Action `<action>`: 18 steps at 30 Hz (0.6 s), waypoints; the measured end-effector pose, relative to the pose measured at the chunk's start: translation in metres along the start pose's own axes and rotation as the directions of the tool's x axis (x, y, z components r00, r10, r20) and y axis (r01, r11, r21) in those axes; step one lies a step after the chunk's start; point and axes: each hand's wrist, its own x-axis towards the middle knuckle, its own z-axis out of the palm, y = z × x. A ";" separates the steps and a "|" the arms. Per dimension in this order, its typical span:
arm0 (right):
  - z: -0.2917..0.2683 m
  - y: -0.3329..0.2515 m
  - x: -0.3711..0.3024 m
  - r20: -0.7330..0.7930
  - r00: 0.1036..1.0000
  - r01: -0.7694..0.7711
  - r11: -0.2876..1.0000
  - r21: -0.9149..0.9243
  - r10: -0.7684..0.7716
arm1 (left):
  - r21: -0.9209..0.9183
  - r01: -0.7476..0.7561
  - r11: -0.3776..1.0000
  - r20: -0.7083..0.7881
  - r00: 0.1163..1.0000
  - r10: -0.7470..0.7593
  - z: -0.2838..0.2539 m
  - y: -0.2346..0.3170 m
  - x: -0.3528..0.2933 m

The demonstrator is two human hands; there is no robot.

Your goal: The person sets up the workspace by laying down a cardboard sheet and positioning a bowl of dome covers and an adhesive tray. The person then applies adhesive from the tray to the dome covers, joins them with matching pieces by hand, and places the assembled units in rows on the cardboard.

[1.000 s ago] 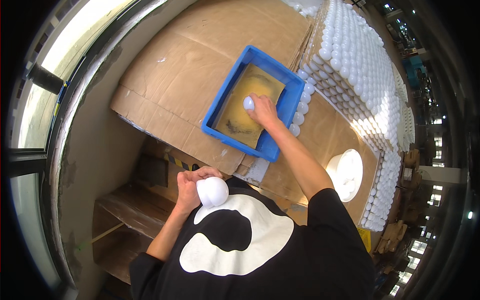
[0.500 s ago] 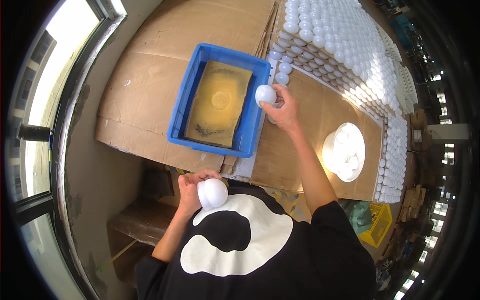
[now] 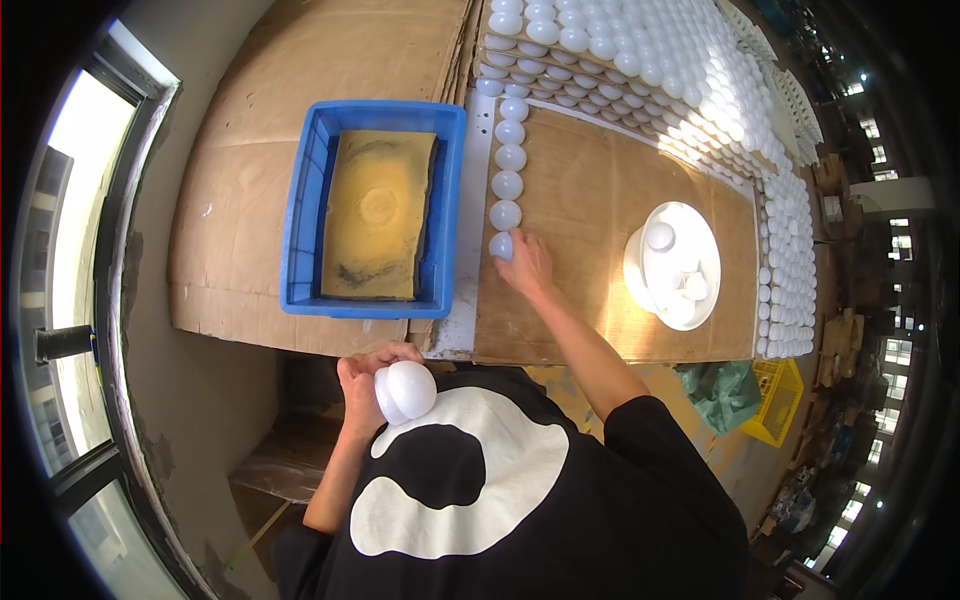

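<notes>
My left hand [image 3: 365,385] is closed around white bulb covers [image 3: 408,388], round and glossy, bunched together in front of my shirt; its fingertips are partly hidden behind them. On the brown cardboard, my right hand [image 3: 526,264] grips another white bulb cover [image 3: 501,246] at the near end of a row. Several like covers [image 3: 507,185] stretch away from it in a line along the cardboard's left edge. Left of that row is a blue plastic bin [image 3: 452,215] with a yellowish, worn pad [image 3: 378,250] lying in it, marked by a round print.
A white bowl [image 3: 640,270] with several white pieces in it stands right on the cardboard [image 3: 585,220]. Stacked layers of white covers [image 3: 640,60] rise at the back right. A yellow crate [image 3: 775,405] and green bag [image 3: 722,395] sit below the table; a window [image 3: 85,230] is at left.
My right hand has lowered its bulb cover from beside the bin to the row's near end on the cardboard. My left hand still holds its covers. The view has shifted right.
</notes>
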 end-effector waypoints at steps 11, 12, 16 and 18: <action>-0.090 -0.089 -0.062 0.286 0.915 -0.023 0.670 0.742 -0.284 | -0.011 -0.091 0.996 -0.076 0.993 0.089 -0.015 -0.010 -0.011; -0.108 -0.111 -0.078 0.319 0.849 0.018 0.626 0.780 -0.421 | -0.050 -0.064 0.997 -0.077 0.995 0.060 -0.016 -0.006 -0.012; -0.126 -0.172 -0.109 0.441 0.609 0.049 0.586 0.809 -0.659 | -0.081 0.069 0.994 -0.095 0.993 -0.077 -0.018 0.006 -0.014; -0.119 -0.185 -0.116 0.356 0.621 0.139 0.546 0.826 -0.698 | 0.036 0.031 0.999 -0.105 0.994 -0.027 -0.029 0.011 -0.016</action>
